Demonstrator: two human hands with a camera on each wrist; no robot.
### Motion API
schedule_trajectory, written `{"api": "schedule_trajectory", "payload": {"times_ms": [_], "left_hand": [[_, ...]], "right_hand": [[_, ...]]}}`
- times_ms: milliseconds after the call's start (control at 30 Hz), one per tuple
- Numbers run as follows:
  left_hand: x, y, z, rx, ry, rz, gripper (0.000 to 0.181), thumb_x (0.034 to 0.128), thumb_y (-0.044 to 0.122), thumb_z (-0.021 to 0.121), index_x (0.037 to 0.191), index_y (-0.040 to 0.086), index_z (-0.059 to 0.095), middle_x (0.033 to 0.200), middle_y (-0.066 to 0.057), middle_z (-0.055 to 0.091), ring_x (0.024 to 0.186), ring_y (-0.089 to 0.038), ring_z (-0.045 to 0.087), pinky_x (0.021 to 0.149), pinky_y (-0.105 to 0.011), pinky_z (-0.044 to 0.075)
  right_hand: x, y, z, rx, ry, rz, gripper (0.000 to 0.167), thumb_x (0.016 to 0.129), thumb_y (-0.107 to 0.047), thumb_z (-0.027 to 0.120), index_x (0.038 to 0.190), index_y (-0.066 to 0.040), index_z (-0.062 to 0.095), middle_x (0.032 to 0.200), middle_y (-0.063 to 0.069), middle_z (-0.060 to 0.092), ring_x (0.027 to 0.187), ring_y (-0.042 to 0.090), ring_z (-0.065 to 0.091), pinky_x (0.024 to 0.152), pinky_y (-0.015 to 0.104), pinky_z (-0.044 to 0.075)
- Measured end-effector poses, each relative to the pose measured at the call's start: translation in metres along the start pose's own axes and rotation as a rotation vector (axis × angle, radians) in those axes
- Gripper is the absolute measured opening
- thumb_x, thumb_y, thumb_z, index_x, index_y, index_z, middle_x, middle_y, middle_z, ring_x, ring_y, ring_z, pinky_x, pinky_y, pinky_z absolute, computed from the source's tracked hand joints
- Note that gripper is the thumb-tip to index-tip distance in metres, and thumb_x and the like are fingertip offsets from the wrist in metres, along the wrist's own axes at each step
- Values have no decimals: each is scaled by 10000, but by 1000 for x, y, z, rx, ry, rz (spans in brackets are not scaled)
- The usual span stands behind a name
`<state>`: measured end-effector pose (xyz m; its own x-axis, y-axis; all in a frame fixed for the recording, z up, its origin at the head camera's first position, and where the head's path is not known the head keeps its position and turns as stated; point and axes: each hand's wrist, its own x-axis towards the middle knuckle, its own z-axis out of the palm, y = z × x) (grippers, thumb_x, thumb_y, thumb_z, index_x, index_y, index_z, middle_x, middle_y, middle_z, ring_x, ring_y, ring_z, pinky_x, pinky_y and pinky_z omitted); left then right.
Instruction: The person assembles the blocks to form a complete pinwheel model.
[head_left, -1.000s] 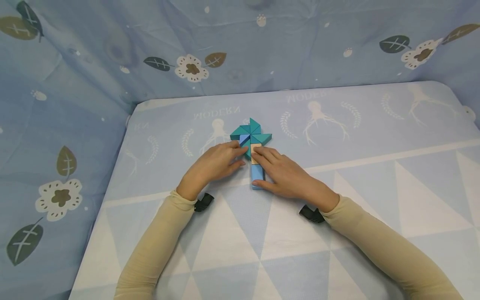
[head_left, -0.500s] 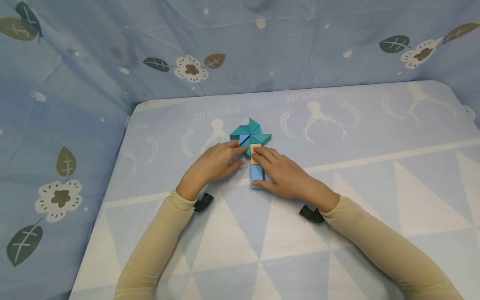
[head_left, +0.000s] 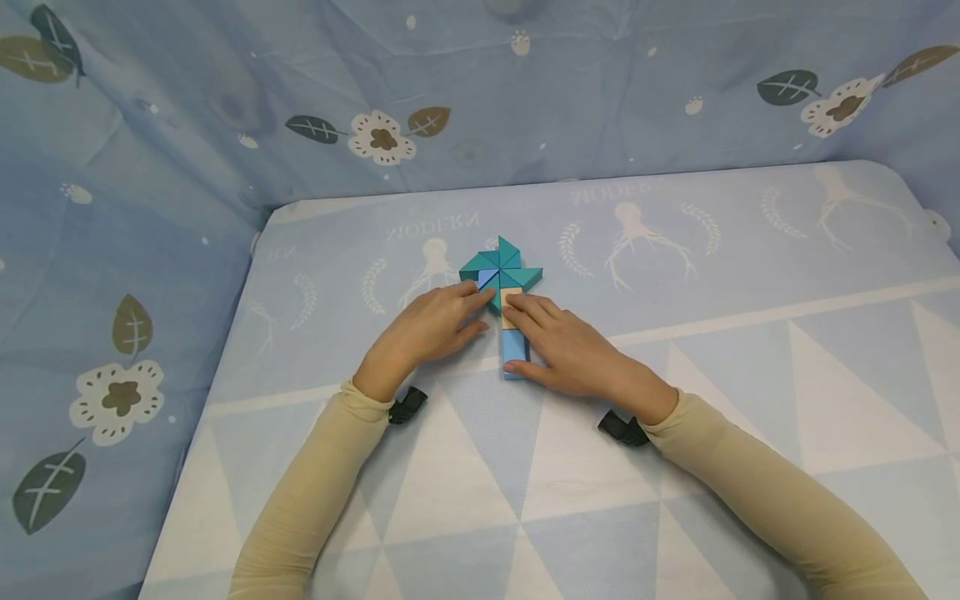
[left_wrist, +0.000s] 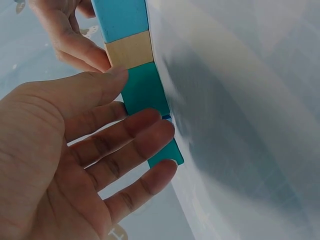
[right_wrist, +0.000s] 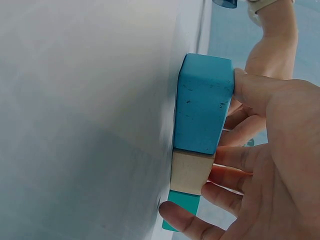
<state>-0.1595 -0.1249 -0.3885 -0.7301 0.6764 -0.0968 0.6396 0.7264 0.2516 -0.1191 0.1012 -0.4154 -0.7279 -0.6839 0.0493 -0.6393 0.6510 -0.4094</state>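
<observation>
Several teal triangular blocks (head_left: 509, 252) lie flat on the table in a pinwheel shape, with one periwinkle-blue triangular block (head_left: 487, 277) among them. Below them a natural-wood block (head_left: 512, 295) and a light blue block (head_left: 513, 343) line up end to end like a stem. My left hand (head_left: 437, 323) touches the pinwheel's lower left side; its fingers are loosely extended beside a teal block (left_wrist: 145, 90) in the left wrist view. Along the stem's right side rests my right hand (head_left: 566, 354), thumb against the light blue block, relaxed fingers by the wood and teal blocks.
The table (head_left: 450, 483) has a patterned cover of blue and white triangles. A blue printed curtain (head_left: 480, 92) stands behind its far edge and along the left side. Black straps (head_left: 407, 405) show at both wrists.
</observation>
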Motion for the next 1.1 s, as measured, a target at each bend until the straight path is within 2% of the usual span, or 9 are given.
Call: {"api": "schedule_trajectory", "payload": {"times_ms": [333, 533, 867, 1000, 1100], "left_hand": [[0, 0, 1, -4, -30, -31, 536, 959, 247, 643, 1436, 57, 491, 1085, -93, 652, 758, -166, 600, 727, -344, 517], [0, 0, 1, 0, -48, -45, 552, 963, 254, 637, 1451, 59, 469, 1120, -95, 657, 806, -183, 623, 757, -357, 523], [0, 0, 1, -2, -45, -43, 558, 959, 243, 643, 1453, 56, 465, 1131, -106, 658, 826, -207, 641, 773, -371, 528], [-4, -3, -6, -44, -60, -61, 588, 966, 260, 633, 1491, 104, 419, 1224, -125, 648, 983, -258, 668, 874, -414, 531], [-9, -8, -17, -74, -20, -82, 591, 962, 256, 639, 1493, 121, 417, 1230, -127, 650, 1041, -274, 663, 894, -436, 527]], "right_hand": [[0, 0, 1, 7, -7, 5, 726, 948, -469, 603, 1482, -28, 386, 1571, 109, 300, 1440, 263, 301, 964, 515, 477], [0, 0, 1, 1, -5, 5, 729, 949, -471, 600, 1487, -32, 380, 1576, 105, 294, 1443, 261, 297, 966, 510, 476], [1, -1, 1, -1, -19, 16, 740, 950, -478, 595, 1497, -36, 364, 1582, 108, 283, 1444, 272, 294, 982, 520, 468], [0, -1, 0, 4, -30, 20, 737, 954, -475, 590, 1501, -39, 359, 1581, 102, 282, 1443, 274, 297, 994, 521, 463], [0, -2, 0, 9, -19, 12, 730, 951, -466, 598, 1495, -37, 369, 1573, 104, 295, 1434, 274, 312, 982, 514, 473]]}}
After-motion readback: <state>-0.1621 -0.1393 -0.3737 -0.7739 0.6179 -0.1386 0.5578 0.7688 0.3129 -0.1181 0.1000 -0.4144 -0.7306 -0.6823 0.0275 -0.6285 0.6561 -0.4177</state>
